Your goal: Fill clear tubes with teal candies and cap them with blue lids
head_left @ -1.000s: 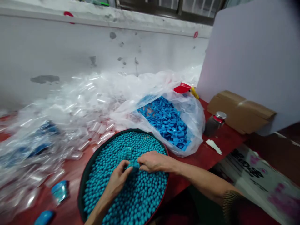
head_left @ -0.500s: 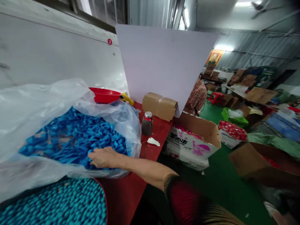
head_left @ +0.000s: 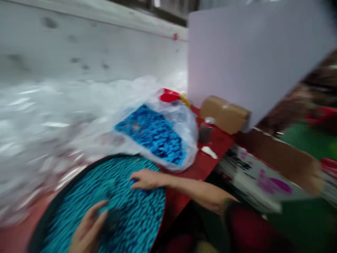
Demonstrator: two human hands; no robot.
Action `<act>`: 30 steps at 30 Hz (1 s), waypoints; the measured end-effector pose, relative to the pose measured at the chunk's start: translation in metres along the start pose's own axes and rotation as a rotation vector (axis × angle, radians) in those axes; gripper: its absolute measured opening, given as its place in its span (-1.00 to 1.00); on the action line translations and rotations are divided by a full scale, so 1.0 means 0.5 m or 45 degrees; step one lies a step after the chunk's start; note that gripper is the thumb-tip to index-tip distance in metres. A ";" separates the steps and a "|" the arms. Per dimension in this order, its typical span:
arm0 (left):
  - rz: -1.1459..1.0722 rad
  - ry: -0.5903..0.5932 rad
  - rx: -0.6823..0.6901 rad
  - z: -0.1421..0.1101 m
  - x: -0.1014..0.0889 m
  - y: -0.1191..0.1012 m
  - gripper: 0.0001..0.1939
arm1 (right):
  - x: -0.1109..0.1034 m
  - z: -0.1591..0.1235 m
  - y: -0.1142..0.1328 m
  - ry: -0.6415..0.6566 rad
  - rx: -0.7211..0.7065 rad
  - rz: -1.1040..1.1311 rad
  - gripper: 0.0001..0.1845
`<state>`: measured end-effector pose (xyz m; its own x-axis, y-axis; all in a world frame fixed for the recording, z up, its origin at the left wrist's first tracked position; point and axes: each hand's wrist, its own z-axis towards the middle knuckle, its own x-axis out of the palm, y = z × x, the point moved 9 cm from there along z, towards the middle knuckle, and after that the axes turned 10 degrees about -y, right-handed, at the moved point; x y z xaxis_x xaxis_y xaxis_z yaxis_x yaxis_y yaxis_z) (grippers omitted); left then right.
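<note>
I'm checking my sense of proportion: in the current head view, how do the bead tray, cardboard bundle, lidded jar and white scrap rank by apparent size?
1. Bead tray, partly cut off by the picture's edge
2. Cardboard bundle
3. Lidded jar
4. White scrap

Premises: a workshop, as indicated by loose stock in bulk. Round tray (head_left: pixel 44 216) noted full of teal balls (head_left: pixel 134 211). Beyond the tray: open bag (head_left: pixel 190 123) of blue pieces (head_left: pixel 155 135), stained wall (head_left: pixel 118 52). Left of the tray: heaped clear plastic (head_left: pixel 34 130). Right of the tray: open printed carton (head_left: pixel 263 182), green floor (head_left: pixel 302 225).
</note>
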<state>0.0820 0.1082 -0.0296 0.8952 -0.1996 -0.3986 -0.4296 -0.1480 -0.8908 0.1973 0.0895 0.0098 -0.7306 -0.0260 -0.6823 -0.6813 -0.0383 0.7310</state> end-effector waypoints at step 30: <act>-0.597 0.392 0.016 -0.075 -0.054 0.032 -0.52 | 0.100 -0.027 0.073 -0.035 -0.002 0.301 -0.79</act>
<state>0.0465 0.0752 -0.0247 0.9131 -0.3893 0.1212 0.0090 -0.2780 -0.9605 0.1365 0.0732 0.0020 -0.8707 -0.0074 -0.4917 -0.4912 -0.0357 0.8703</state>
